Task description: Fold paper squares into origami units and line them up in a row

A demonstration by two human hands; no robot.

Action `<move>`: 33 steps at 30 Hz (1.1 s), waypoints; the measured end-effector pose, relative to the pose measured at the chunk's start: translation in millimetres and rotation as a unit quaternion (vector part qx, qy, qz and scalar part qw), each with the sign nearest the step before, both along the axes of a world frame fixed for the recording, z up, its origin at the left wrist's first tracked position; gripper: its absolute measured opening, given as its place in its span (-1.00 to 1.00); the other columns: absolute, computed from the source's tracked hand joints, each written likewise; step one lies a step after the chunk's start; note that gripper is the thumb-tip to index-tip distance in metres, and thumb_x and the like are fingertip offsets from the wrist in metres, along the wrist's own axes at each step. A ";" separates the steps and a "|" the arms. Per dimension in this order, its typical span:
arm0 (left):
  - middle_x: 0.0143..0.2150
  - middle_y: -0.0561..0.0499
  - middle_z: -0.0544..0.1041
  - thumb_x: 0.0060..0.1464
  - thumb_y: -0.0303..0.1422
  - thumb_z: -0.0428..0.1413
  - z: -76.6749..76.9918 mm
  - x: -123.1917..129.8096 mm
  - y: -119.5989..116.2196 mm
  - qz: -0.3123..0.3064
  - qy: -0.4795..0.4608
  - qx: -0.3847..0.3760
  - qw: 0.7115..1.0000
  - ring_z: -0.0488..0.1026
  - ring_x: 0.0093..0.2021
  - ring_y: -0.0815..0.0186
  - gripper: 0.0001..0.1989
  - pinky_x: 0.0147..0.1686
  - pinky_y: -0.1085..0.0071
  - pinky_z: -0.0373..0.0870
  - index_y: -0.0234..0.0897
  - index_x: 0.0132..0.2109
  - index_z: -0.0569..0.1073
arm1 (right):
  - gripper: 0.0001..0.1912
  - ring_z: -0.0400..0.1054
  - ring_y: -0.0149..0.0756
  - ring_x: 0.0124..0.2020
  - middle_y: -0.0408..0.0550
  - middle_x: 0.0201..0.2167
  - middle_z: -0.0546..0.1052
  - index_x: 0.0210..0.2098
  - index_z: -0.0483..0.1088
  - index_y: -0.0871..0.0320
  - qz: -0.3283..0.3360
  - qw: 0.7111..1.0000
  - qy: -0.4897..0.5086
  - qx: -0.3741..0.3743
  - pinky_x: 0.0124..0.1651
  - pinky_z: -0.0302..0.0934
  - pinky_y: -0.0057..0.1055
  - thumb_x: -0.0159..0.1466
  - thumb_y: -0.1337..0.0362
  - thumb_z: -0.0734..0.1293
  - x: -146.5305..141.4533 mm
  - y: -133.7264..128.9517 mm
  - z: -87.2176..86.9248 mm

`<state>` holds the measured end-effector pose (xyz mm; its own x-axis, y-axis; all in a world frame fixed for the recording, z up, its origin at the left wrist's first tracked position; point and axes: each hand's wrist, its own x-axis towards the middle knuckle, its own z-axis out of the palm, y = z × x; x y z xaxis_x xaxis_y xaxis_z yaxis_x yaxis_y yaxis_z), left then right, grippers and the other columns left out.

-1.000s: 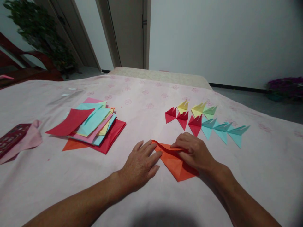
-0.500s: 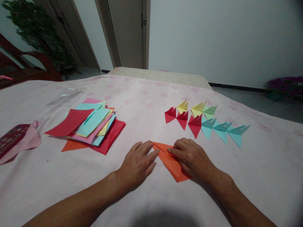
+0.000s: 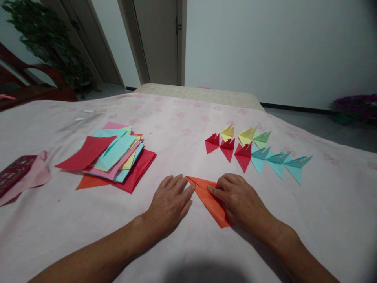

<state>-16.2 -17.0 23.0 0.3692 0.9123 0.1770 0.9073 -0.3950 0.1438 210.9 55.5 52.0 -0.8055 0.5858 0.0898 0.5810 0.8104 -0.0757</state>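
A folded sheet of orange paper [image 3: 212, 205] lies on the cloth between my hands, its narrow tip pointing away to the left. My left hand [image 3: 171, 202] rests flat beside that tip, fingers stretched out, with the thumb touching the paper's left edge. My right hand [image 3: 240, 196] has its fingers curled and presses on the right part of the paper, hiding that side. Beyond it stand several folded paper figures: red ones [image 3: 243, 157], yellow ones [image 3: 247, 136], a green one [image 3: 262, 138] and light blue ones [image 3: 277, 160].
A loose pile of coloured paper sheets [image 3: 119, 151] lies to the left. Farther left are a dark red packet [image 3: 17, 173] and a pink cloth-like piece [image 3: 38, 175]. A pink flowered tablecloth [image 3: 182, 147] covers the table; a wooden chair [image 3: 55, 88] stands behind, left.
My left hand has slid slightly left. Along the paper, my right hand has shifted a little, covering more of its lower right corner.
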 end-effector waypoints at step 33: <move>0.24 -0.30 0.37 0.28 -0.41 -0.08 -13.0 5.8 -0.5 0.008 0.056 0.035 0.998 0.25 0.30 0.03 -0.65 0.27 0.04 0.16 -0.41 0.16 0.33 | -0.76 0.37 -0.18 -0.25 0.05 -0.21 0.49 -0.21 0.47 0.17 -0.075 0.989 -0.131 -0.010 -0.33 0.28 -0.34 0.24 0.55 0.25 -20.6 -24.2 7.5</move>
<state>-10.4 -17.5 10.0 0.3758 0.9049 0.1997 0.9224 -0.3860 0.0138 190.2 31.3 59.6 -0.7038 0.6998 -0.1223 0.6961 0.7137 0.0781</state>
